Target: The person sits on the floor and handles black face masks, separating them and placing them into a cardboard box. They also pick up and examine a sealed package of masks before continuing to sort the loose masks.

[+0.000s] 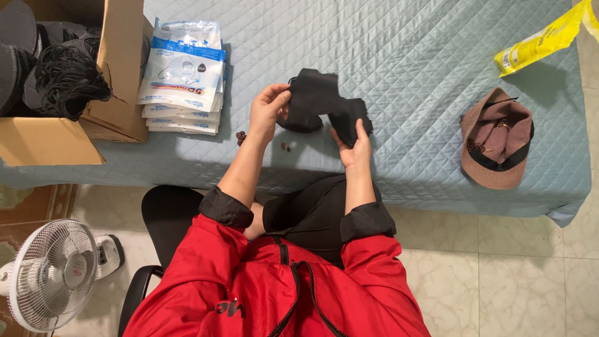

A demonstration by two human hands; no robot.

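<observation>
My left hand [268, 112] pinches the upper left edge of a black fabric face mask [321, 93]. My right hand [352, 146] grips the mask's lower right end from below. The mask hangs spread between both hands, above a light blue quilted bed cover [405, 56]. A small dark round piece [299, 125] lies on the cover just under the mask. Both arms wear red jacket sleeves with black cuffs.
A stack of white and blue packaged masks [183, 78] lies left of my hands. A cardboard box [62, 131] with black masks and cords stands at far left. A brown cap [496, 138] and yellow packet [541, 39] lie right. A white fan [53, 271] stands on the floor.
</observation>
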